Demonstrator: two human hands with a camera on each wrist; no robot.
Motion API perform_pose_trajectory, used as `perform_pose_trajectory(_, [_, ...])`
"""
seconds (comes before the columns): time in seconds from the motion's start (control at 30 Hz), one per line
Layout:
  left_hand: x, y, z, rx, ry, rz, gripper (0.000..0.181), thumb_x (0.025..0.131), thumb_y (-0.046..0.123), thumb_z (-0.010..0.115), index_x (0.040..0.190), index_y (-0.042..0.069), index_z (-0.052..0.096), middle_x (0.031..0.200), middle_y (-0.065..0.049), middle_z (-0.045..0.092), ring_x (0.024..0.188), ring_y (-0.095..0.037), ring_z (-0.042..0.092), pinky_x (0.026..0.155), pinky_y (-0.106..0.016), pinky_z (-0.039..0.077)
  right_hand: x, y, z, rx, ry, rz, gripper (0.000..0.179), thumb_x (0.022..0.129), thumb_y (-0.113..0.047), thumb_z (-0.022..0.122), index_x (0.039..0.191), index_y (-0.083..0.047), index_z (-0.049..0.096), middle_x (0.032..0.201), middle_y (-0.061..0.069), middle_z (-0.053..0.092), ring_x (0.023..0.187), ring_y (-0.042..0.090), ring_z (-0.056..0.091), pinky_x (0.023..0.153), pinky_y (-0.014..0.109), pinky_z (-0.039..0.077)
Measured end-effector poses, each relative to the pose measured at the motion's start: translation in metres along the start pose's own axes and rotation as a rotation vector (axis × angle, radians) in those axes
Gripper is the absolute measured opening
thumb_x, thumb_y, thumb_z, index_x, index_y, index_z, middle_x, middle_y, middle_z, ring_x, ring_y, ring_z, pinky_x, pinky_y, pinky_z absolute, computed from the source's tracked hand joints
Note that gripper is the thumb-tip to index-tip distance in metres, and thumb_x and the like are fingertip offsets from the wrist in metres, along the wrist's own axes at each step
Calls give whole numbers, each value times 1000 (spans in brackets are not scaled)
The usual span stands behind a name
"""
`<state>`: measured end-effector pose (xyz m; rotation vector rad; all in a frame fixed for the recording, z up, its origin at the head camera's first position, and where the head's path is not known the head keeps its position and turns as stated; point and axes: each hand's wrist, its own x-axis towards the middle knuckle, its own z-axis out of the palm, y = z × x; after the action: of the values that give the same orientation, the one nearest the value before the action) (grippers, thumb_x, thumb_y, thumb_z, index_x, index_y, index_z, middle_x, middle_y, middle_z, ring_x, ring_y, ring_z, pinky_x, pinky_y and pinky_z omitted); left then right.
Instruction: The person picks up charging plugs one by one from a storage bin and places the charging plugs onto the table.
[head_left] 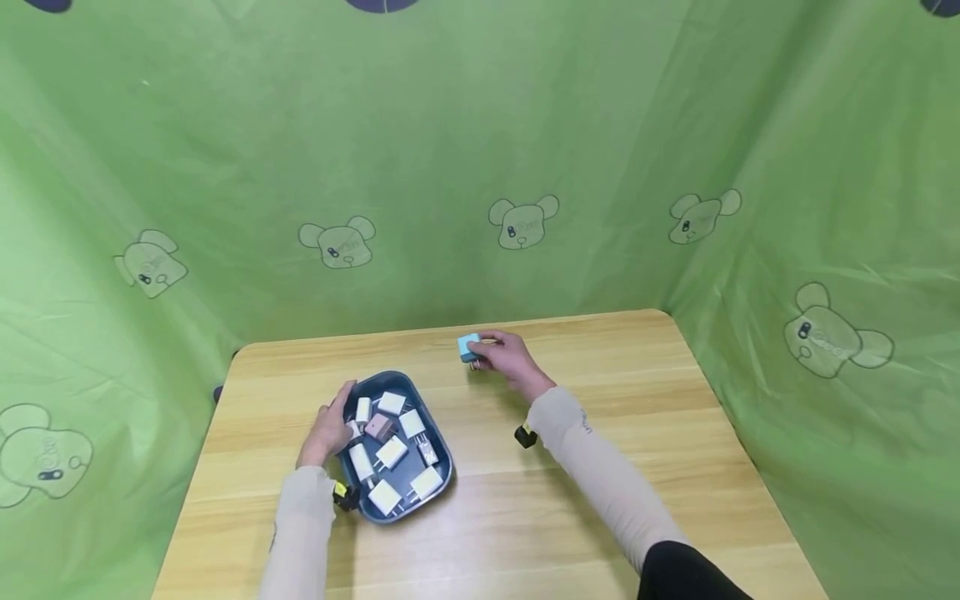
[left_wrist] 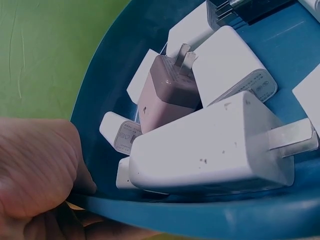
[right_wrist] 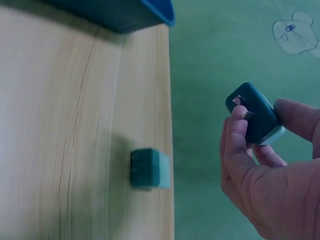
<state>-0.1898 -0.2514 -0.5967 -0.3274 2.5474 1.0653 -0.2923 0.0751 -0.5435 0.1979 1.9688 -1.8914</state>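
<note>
My right hand [head_left: 512, 360] pinches a teal-and-light-blue charger plug [head_left: 468, 347] above the far part of the table. In the right wrist view its metal prongs [right_wrist: 247, 115] face the camera. A second teal charger [right_wrist: 150, 168] sits on the wood below, near the table's edge. My left hand [head_left: 327, 430] grips the left side of a dark blue plastic basin [head_left: 441, 433], thumb inside the rim and fingers outside. Several white chargers [left_wrist: 200, 145] lie in it at various angles, with a brownish-pink charger [left_wrist: 167, 95] among them.
The basin stands on a light wooden table [head_left: 600, 367], left of the middle. A green curtain [head_left: 450, 167] with bear-head prints hangs along the back and sides. Black wrist cameras [head_left: 525, 435] sit on both sleeves.
</note>
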Motion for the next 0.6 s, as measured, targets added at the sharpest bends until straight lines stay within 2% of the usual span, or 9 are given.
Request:
perform_pose_trajectory(0.17, [0,-1,1,6,2,2,89,90,-5,52,163,29,13,152,-40,27,125,-56,50,104,-71,43,7,4,-10,0,49,30,49,96,-19,69,142,-6,55,124,19,66,88,12,68,94,32,58])
perform_pose_trajectory(0.3, [0,-1,1,8,-2,0,90,90,-5,53,163,29,13,152,-40,28,126,-57,50,104,-71,43,11,7,-18,5,81,51,49,97,-20,68,142,-3,54,122,18,66,88,13,67,102,38,55])
perform_pose_trajectory(0.6, [2,-3,1,15,6,17,90,90,-5,52,163,30,13,152,-40,28,127,-56,49,105,-71,42,24,23,-41,-14,134,84,45,99,-20,65,136,3,53,115,14,63,91,17,68,108,42,52])
